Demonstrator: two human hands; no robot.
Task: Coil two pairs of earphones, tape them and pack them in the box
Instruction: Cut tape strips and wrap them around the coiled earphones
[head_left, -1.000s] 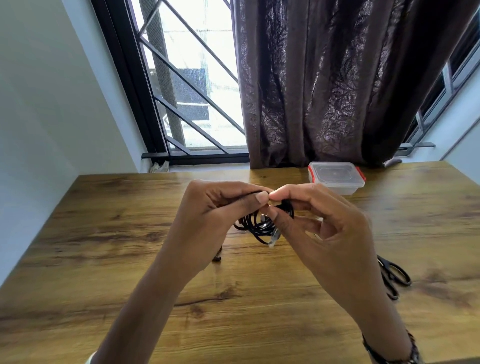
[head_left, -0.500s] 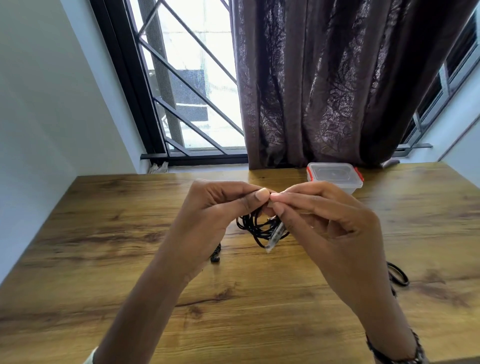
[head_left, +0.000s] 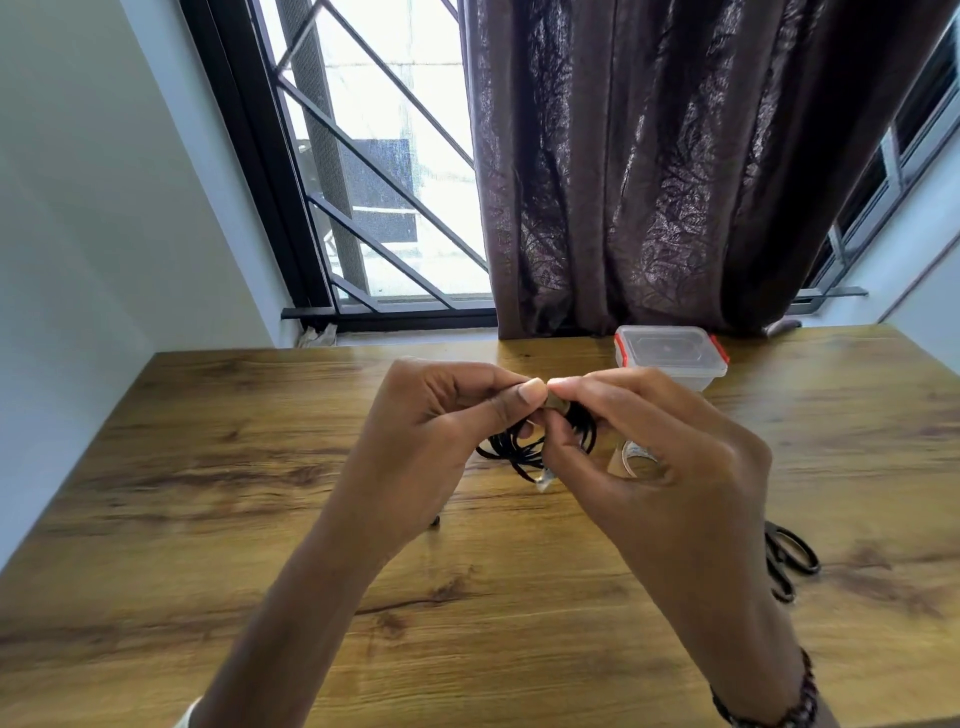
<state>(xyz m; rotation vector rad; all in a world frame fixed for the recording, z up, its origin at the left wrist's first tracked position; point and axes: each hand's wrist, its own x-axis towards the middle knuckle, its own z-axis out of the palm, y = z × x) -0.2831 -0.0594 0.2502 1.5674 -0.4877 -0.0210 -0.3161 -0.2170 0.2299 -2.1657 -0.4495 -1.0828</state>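
Observation:
A coil of black earphones (head_left: 511, 449) hangs between my two hands above the wooden table (head_left: 208, 467). My left hand (head_left: 436, 436) pinches the top of the coil with thumb and fingertips. My right hand (head_left: 670, 457) pinches the same spot from the other side, thumb tip against my left thumb. A short end of clear tape (head_left: 544, 483) dangles under the coil. A roll of clear tape (head_left: 636, 460) shows behind my right fingers. The clear plastic box (head_left: 670, 356) with red clips stands shut at the back of the table. A second dark earphone piece (head_left: 435, 521) peeks out below my left wrist.
Black scissors (head_left: 789, 558) lie on the table at the right, partly hidden by my right forearm. A brown curtain (head_left: 675, 156) and a barred window (head_left: 374, 182) rise behind the table. A white wall stands on the left.
My hands have stayed together on the coil. My right fingers have shifted slightly on it, and the dangling tape end hangs a little closer under the coil.

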